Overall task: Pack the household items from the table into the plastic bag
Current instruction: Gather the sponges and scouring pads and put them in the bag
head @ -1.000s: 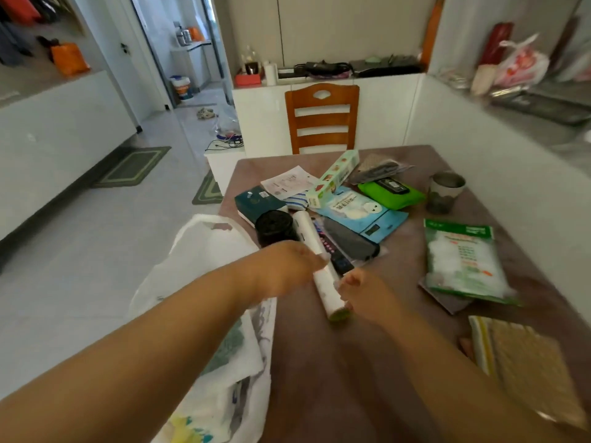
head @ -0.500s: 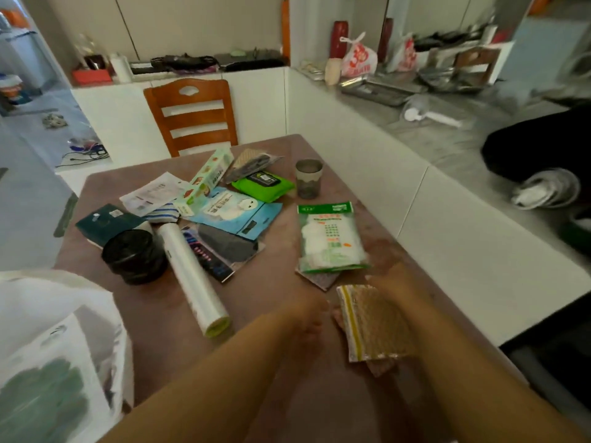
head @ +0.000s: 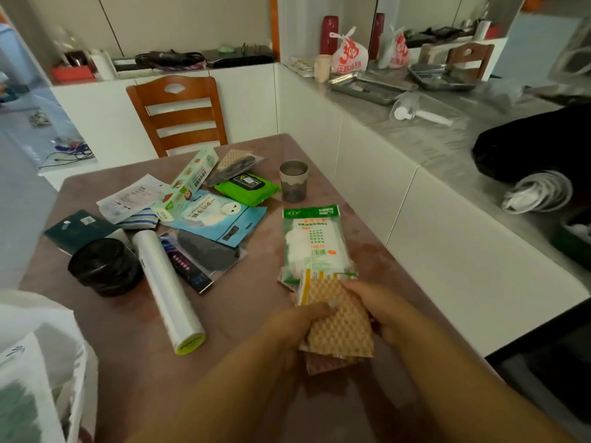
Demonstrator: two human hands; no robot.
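Note:
A pack of tan waffle-textured cloths (head: 339, 318) with a yellow stripe is lifted just above the brown table (head: 134, 340) near its right front. My left hand (head: 294, 327) grips the pack's left edge with the thumb on top. My right hand (head: 380, 311) holds its right edge. A second brownish pack (head: 323, 364) shows beneath it. The white plastic bag (head: 35, 359) hangs open at the lower left. A green-and-white packet (head: 315, 241) lies just beyond the cloths.
Further left lie a white film roll (head: 166, 289), a black roll of bags (head: 104, 266), a dark box (head: 78, 230), a blue pouch (head: 217, 219), a green wipes pack (head: 246, 187) and a long carton (head: 187, 183). A metal cup (head: 293, 180) stands behind. A wooden chair (head: 177, 113) faces the far edge; a white counter (head: 415, 199) runs along the right.
My hands left the white roll, moved right to the cloth pack, and now both grip it, raising it slightly. The view swung right, away from the bag.

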